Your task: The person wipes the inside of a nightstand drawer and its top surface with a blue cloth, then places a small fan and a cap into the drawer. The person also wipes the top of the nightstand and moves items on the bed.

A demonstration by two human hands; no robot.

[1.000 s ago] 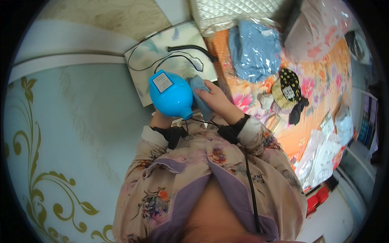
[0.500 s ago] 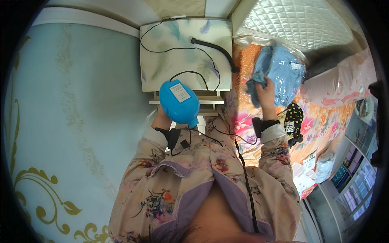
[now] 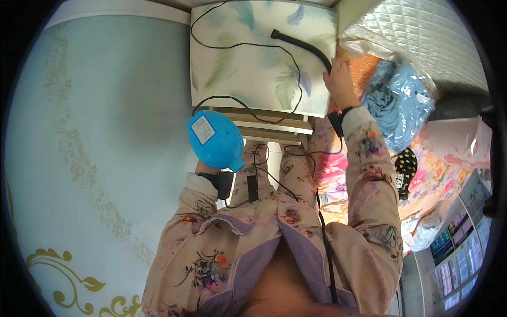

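Observation:
My left hand [image 3: 207, 168] is mostly hidden behind a blue rounded electric appliance [image 3: 224, 138] that it holds up in front of the cabinet. The appliance carries a white label and a short nozzle, and a black cord [image 3: 248, 44] loops from it across the cabinet top. My right hand [image 3: 340, 82] is at the cabinet's right edge, its fingers closed around the near end of a curved black hose [image 3: 303, 44]. The hose's other end rests on the cabinet top. Just right of that hand, a bunched blue cloth [image 3: 381, 103] lies against a clear plastic bag [image 3: 412, 113].
The small cabinet [image 3: 227, 79] has a feather-patterned top and drawers facing me. To its right is a bed with a floral orange cover [image 3: 364, 177], bearing a black patterned cap [image 3: 405, 166]. Dark cables [image 3: 282, 180] hang across my lap. A pale blue wall [image 3: 116, 105] stands left.
My right hand has let go of the blue cloth and moved forward and left onto the hose. The appliance has shifted slightly left in my left hand, and the view has moved.

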